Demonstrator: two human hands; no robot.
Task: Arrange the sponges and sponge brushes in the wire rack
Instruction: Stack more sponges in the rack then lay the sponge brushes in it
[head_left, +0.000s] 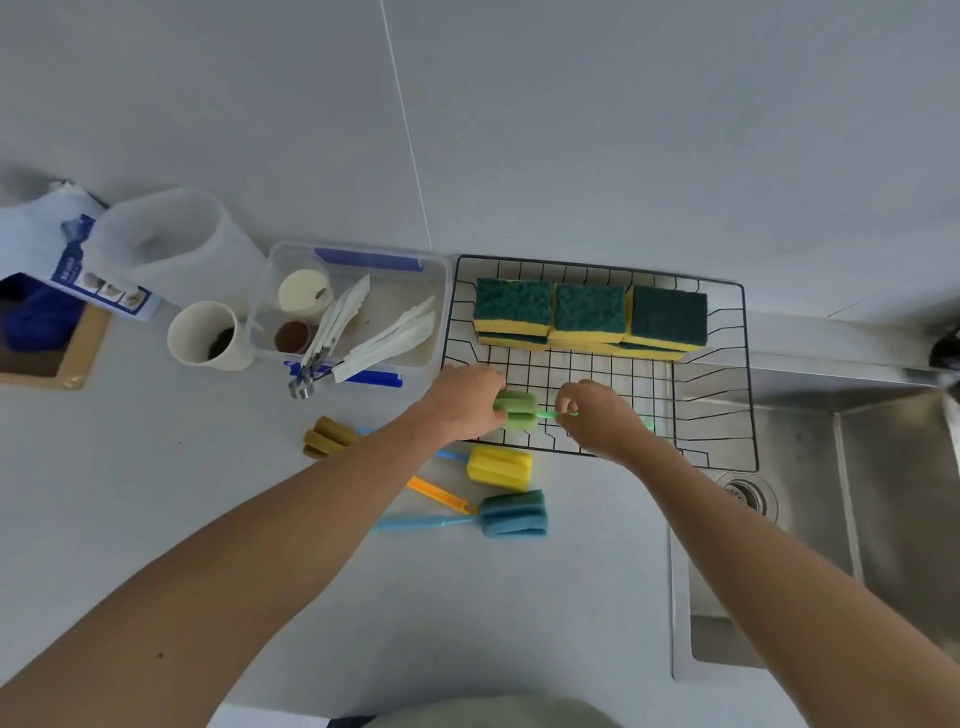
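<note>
A black wire rack (727, 291) sits on the counter beside the sink, with several green-and-yellow sponges (589, 314) stacked along its back. Over the rack's front left part, my left hand (465, 402) grips the foam head of a green sponge brush (517, 410), and my right hand (605, 418) pinches its thin green handle. On the counter in front of the rack lie a yellow sponge brush (498, 467), a blue sponge brush (514, 514) and an olive sponge brush (327, 436).
A clear plastic box (436, 291) with white tongs and small cups stands left of the rack. A white cup (202, 335), a clear jug (166, 244) and a bag are further left. The steel sink (857, 467) with its drain lies to the right.
</note>
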